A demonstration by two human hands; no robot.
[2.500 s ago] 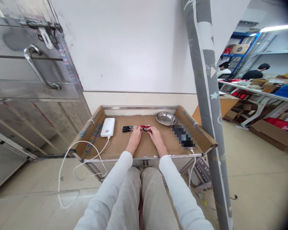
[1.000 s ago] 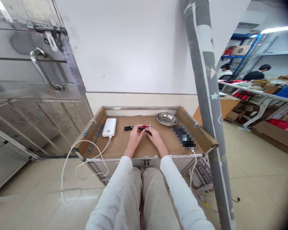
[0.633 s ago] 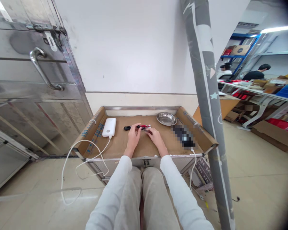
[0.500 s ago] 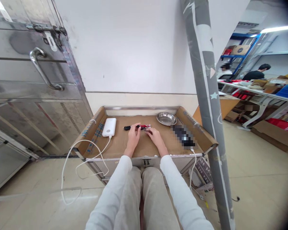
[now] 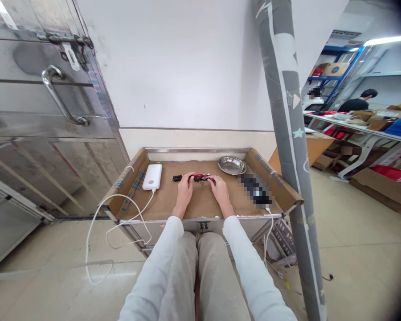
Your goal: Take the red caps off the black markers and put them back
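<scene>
My left hand (image 5: pixel 185 191) is closed, thumb and fingers pinching a slim dark pen-like piece (image 5: pixel 197 179). My right hand (image 5: pixel 221 191) is also closed, its fingertips at the right end of that piece. Just behind the fingers lie a red stick-shaped thing (image 5: pixel 203 175) with a pale end and a black one (image 5: pixel 177 178), whose tips stick out left of my left hand. These are too small to name surely, and the fingers cover parts of them. Everything rests on or just above a cardboard-lined tray top (image 5: pixel 167 207).
A white power bank (image 5: pixel 152 177) with a white cable (image 5: pixel 120 196) lies left. At the right are a round metal dish (image 5: pixel 232 165) and a blurred dark phone-like device (image 5: pixel 255 189) on a cable. A grey wrapped pole (image 5: pixel 287 133) leans close by. Two people sit far right.
My right hand has shifted slightly right, away from my left, and its fingertips are at the dark piece's end. The left hand has barely moved.
</scene>
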